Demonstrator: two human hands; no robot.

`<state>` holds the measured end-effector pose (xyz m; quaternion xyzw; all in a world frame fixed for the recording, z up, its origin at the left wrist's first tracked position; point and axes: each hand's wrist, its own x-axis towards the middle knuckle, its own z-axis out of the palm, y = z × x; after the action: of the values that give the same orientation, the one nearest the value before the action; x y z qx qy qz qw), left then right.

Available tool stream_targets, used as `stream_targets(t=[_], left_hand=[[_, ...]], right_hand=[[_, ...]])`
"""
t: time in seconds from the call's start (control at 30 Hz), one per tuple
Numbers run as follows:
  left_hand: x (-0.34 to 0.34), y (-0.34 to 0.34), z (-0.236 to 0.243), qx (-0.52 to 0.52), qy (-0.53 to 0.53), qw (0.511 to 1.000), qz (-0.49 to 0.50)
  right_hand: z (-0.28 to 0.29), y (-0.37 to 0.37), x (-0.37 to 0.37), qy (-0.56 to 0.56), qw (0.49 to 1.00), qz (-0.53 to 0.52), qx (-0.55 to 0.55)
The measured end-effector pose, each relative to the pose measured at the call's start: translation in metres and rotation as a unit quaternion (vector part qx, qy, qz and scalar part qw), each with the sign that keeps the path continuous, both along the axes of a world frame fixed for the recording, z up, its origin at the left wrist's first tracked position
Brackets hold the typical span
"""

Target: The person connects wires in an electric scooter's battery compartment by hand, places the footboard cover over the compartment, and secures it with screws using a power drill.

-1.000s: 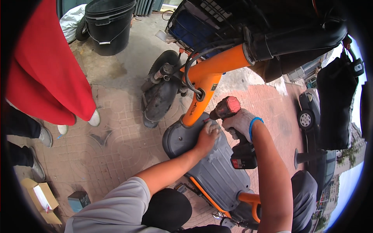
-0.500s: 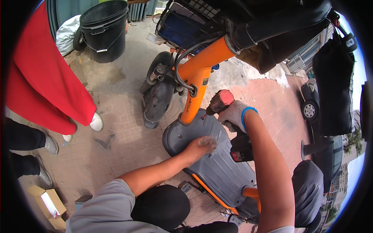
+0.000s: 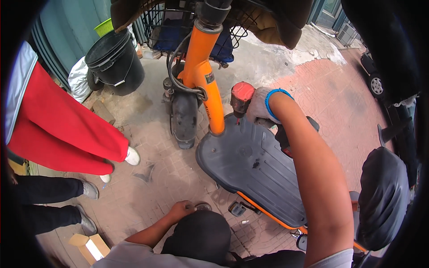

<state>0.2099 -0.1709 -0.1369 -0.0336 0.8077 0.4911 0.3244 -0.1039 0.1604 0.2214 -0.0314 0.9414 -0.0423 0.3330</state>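
My right hand (image 3: pixel 260 107), in a pale glove with a blue cuff, is closed around a red and black cordless drill (image 3: pixel 242 92). The drill points down, its bit at the front right part of the grey footboard (image 3: pixel 268 172) of an orange-framed scooter. Down beside my knee, my left hand (image 3: pixel 180 210) has its fingers bent together at the rim of a small round dish (image 3: pixel 203 206). Whatever the fingertips hold is too small to make out. The orange stem (image 3: pixel 210 96) rises from the footboard's front, with the front wheel (image 3: pixel 184 118) beyond it.
Two people stand at the left, one in red trousers (image 3: pixel 67 129), one in black trousers (image 3: pixel 51 190). A black bucket (image 3: pixel 117 67) stands far left, an open cardboard box (image 3: pixel 89 248) near left. A pedal (image 3: pixel 236 208) sticks out beside the footboard. A covered seat (image 3: pixel 383 196) is at right.
My left hand has left the footboard and moved down to the round dish. The drill has turned more upright, its tip now at the footboard's front. My view has shifted.
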Motion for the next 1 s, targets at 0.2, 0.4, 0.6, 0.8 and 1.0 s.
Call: stream_targets(t=[0.2, 0.4, 0.6, 0.8, 1.0], left_hand=[[0.181, -0.089, -0.087, -0.204, 0.023, 0.957, -0.207], [0.271, -0.059, -0.069, -0.282, 0.076, 0.935, -0.203], [0.338, -0.034, -0.04, -0.346, 0.084, 0.923, -0.146], [0.37, 0.004, -0.036, -0.371, 0.089, 0.918, -0.11], [0.381, 0.045, -0.033, -0.39, 0.064, 0.918, -0.02]], right_hand=[[-0.006, 0.013, 0.029, 0.029, 0.985, -0.103, -0.132], [0.009, 0.041, 0.039, 0.088, 0.974, -0.134, -0.159], [-0.008, 0.028, 0.044, 0.099, 0.973, -0.112, -0.175], [-0.025, 0.045, 0.055, 0.115, 0.96, -0.142, -0.214], [-0.044, 0.067, 0.033, 0.117, 0.962, -0.136, -0.207]])
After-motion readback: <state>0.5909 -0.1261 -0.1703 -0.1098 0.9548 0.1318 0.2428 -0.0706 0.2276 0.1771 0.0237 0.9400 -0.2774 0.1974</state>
